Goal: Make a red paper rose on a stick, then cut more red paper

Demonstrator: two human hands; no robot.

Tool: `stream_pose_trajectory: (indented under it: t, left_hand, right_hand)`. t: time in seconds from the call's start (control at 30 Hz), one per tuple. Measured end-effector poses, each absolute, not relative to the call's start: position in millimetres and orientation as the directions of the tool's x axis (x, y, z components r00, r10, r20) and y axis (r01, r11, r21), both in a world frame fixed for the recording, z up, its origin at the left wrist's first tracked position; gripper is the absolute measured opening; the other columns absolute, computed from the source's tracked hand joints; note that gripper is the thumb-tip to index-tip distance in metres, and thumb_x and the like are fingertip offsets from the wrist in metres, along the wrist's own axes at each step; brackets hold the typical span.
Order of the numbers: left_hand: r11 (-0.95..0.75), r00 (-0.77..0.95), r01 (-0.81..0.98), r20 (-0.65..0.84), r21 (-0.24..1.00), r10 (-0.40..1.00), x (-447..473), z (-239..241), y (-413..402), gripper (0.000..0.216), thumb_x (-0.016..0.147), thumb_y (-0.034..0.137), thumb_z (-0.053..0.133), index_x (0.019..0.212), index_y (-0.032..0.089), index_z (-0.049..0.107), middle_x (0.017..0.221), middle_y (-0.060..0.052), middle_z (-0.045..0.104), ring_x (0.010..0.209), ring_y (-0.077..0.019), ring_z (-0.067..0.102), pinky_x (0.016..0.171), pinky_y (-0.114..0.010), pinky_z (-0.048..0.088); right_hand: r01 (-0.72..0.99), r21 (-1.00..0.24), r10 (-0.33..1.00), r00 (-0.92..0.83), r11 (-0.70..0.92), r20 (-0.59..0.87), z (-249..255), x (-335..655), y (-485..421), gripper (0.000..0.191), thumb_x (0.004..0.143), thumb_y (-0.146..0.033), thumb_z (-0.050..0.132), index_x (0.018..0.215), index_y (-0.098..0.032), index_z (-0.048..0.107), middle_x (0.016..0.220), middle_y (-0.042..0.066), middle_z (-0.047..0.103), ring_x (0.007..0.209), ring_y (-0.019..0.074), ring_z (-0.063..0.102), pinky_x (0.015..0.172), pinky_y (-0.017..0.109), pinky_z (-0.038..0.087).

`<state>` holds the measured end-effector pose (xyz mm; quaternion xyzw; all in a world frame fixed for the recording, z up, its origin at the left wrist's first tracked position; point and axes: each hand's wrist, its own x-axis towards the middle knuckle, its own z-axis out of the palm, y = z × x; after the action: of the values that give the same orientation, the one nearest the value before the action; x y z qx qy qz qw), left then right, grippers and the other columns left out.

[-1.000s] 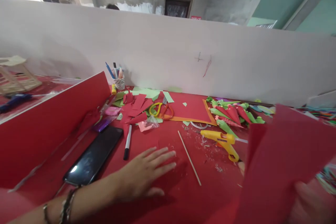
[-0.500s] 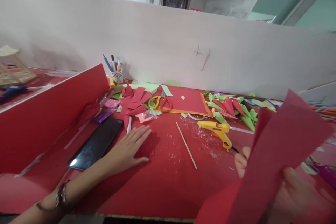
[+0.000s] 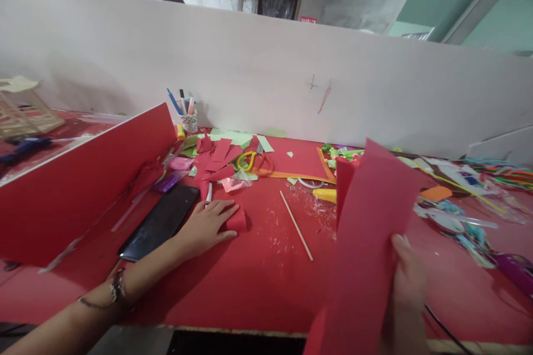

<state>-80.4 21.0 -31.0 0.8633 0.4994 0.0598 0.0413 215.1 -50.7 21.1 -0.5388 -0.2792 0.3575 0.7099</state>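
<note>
Where red paper overlaps, the right hand is hidden.

Large red paper held upright; small red piece left.

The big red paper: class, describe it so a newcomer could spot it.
Find the red table, then the right hand. That hand grips the paper. Unlike the small red scraps lying on the table, it is big and held up.

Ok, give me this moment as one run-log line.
Left hand: fingers over small red paper piece | Right hand: holding large red paper | Between hands: thin stick on red tabletop | Near left hand: black phone
</note>
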Motion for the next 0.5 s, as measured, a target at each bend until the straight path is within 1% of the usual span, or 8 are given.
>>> stream_pose_trajectory:
  t: [0.07,0.13,0.2,0.3,0.33,0.4,0.5]
  left_hand:
    - [-0.508,0.499,0.847,0.096,0.159,0.862,-76.4,-24.7,26.2,0.038,0.081,0.040,0.047,0.116,0.026,0.052,0.119,-0.005,0.055,0.106,-0.0235,0.050,0.089,-0.038,0.031]
    - [-0.508,0.493,0.839,0.122,0.196,0.861,-74.0,-15.8,35.0,0.024,0.082,0.033,0.047,0.098,0.024,0.062,0.102,-0.004,0.063,0.095,-0.0215,0.055,0.081,-0.032,0.035]
    - [-0.484,0.462,0.845,0.143,0.226,0.875,-75.5,-4.6,47.9,0.022,0.082,0.030,0.045,0.079,0.020,0.065,0.084,-0.004,0.066,0.081,-0.0195,0.059,0.071,-0.028,0.038]
    - [-0.394,0.344,0.873,0.211,0.288,0.915,-85.9,14.2,74.4,0.028,0.082,0.036,0.042,0.074,0.016,0.061,0.069,-0.005,0.063,0.064,-0.0176,0.056,0.058,-0.025,0.037]
    - [-0.356,0.290,0.880,0.238,0.315,0.927,-90.8,19.9,84.6,0.029,0.082,0.037,0.042,0.076,0.015,0.060,0.066,-0.004,0.062,0.061,-0.0173,0.055,0.057,-0.025,0.037]
    - [-0.287,0.191,0.880,0.273,0.378,0.943,-101.2,28.5,105.6,0.031,0.080,0.039,0.043,0.085,0.013,0.057,0.067,-0.004,0.061,0.060,-0.0168,0.055,0.056,-0.025,0.038]
    - [-0.240,0.135,0.854,0.248,0.462,0.959,-114.5,31.5,134.3,0.032,0.078,0.042,0.044,0.077,0.013,0.056,0.065,-0.004,0.061,0.056,-0.0146,0.054,0.053,-0.024,0.039]
  right_hand:
    - [-0.248,-0.961,0.815,0.577,0.123,-0.045,25.6,211.6,-47.9,0.037,0.067,-0.036,0.061,0.103,-0.027,0.061,0.080,-0.002,0.069,0.066,0.0165,0.064,0.075,0.033,0.049]
    - [-0.289,-0.952,0.817,0.570,0.099,-0.088,26.0,210.6,-44.8,0.043,0.064,-0.035,0.063,0.106,-0.026,0.060,0.081,-0.001,0.069,0.066,0.0164,0.064,0.073,0.032,0.049]
    - [-0.312,-0.944,0.820,0.563,0.103,-0.096,23.1,211.6,-41.7,0.049,0.063,-0.035,0.065,0.110,-0.025,0.058,0.082,-0.001,0.069,0.066,0.0166,0.064,0.071,0.032,0.050]
    - [-0.335,-0.936,0.835,0.541,0.107,-0.098,19.3,212.4,-38.7,0.055,0.060,-0.034,0.067,0.112,-0.024,0.056,0.086,0.001,0.069,0.070,0.0184,0.065,0.068,0.031,0.051]
    - [-0.348,-0.932,0.842,0.529,0.098,-0.109,19.3,211.6,-38.3,0.056,0.059,-0.034,0.068,0.113,-0.024,0.056,0.089,0.002,0.069,0.072,0.0192,0.065,0.068,0.031,0.051]
    - [-0.374,-0.924,0.856,0.500,0.079,-0.130,21.0,208.5,-38.5,0.055,0.062,-0.035,0.066,0.114,-0.025,0.054,0.095,0.002,0.068,0.078,0.0202,0.065,0.068,0.031,0.051]
    - [-0.386,-0.921,0.870,0.473,0.061,-0.141,23.9,203.6,-38.9,0.052,0.065,-0.034,0.064,0.115,-0.025,0.053,0.100,0.002,0.067,0.082,0.0214,0.064,0.068,0.031,0.052]
